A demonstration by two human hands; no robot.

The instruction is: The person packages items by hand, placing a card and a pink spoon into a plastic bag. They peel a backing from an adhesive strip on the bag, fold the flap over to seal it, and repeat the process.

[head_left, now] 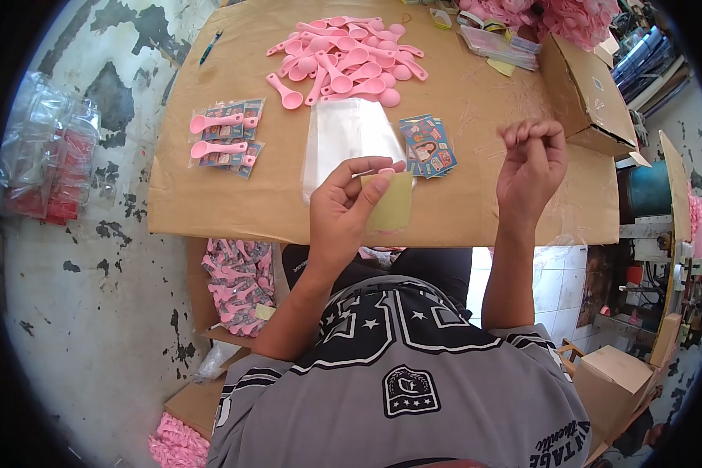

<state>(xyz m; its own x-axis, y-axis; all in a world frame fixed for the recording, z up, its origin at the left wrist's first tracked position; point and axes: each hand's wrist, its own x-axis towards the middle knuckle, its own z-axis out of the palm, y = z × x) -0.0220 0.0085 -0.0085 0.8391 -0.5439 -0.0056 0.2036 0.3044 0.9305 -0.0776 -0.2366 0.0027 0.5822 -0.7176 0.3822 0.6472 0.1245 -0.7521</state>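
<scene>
Fingers [370,191] of left hand [342,218] tight on yellow sheet [394,207]

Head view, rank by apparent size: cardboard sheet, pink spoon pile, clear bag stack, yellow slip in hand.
1. cardboard sheet
2. pink spoon pile
3. clear bag stack, not far behind the pile
4. yellow slip, held in the left hand; it is nearer the camera, so its true size is unsure
</scene>
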